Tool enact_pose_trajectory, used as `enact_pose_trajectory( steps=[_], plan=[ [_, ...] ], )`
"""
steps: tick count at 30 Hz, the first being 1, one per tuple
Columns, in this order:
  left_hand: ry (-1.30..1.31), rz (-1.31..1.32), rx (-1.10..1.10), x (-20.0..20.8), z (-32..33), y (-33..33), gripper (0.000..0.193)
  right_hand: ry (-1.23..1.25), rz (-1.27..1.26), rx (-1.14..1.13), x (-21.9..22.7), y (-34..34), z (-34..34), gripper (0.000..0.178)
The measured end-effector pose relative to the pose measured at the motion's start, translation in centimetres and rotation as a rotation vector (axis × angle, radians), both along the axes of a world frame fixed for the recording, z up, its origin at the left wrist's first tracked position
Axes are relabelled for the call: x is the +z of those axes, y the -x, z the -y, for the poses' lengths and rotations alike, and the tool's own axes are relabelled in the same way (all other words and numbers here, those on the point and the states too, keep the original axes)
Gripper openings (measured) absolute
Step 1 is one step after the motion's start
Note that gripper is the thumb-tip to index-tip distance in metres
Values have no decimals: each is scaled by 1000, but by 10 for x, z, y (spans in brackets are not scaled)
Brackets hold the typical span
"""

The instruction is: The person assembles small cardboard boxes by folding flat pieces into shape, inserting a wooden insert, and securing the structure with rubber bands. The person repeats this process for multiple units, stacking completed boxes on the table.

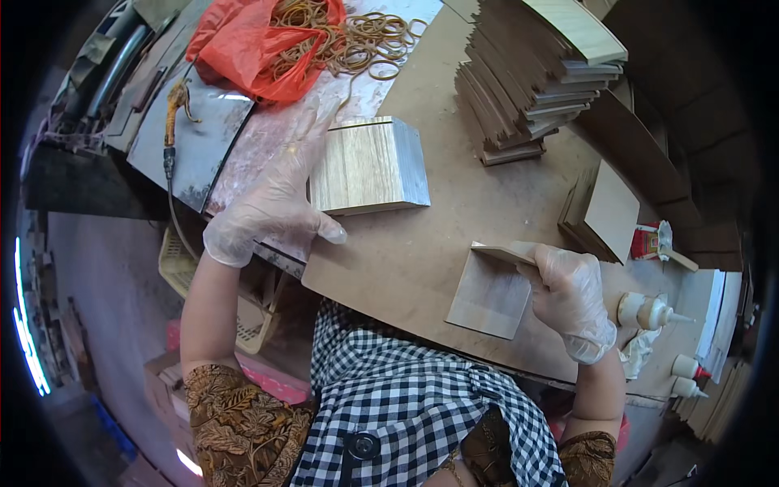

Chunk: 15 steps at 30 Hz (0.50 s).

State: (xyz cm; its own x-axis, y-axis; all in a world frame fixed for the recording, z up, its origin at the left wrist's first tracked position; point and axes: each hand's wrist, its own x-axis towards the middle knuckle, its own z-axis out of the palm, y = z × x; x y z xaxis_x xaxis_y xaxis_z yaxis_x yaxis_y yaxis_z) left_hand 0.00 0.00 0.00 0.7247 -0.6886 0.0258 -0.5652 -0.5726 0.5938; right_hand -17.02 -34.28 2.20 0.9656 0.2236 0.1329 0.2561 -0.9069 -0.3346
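My left hand (pixel 280 199), in a clear glove, has its fingers stretched along the left side of a pale wooden box (pixel 357 166) and its thumb spread out near the box's front edge. Whether the palm touches the box I cannot tell. My right hand (pixel 572 296), also gloved, is closed around the edge of a thin wooden board (pixel 507 253) held on its edge. A flat wooden board (pixel 489 296) meets it at an angle near the table's front edge; I cannot tell whether the two are joined.
Curved brown boards (pixel 519 89) are stacked at the back right, near several flat panels (pixel 604 211). A red bag (pixel 260 49) spills rubber bands (pixel 377 45). An air blow gun (pixel 172 122) lies far left. Glue bottles (pixel 645 310) stand right. A yellow crate (pixel 178 264) sits below the table.
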Motion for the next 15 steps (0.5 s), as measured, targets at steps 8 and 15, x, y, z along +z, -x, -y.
enact_pose_trajectory(
  steps=[8,15],
  plan=[
    [36,-65,-37,6,7,-6,145,-21,10,-2,-2,3,4,23],
    [-16,220,-44,21,3,-2,135,-25,34,7,-5,2,4,15]
  ],
)
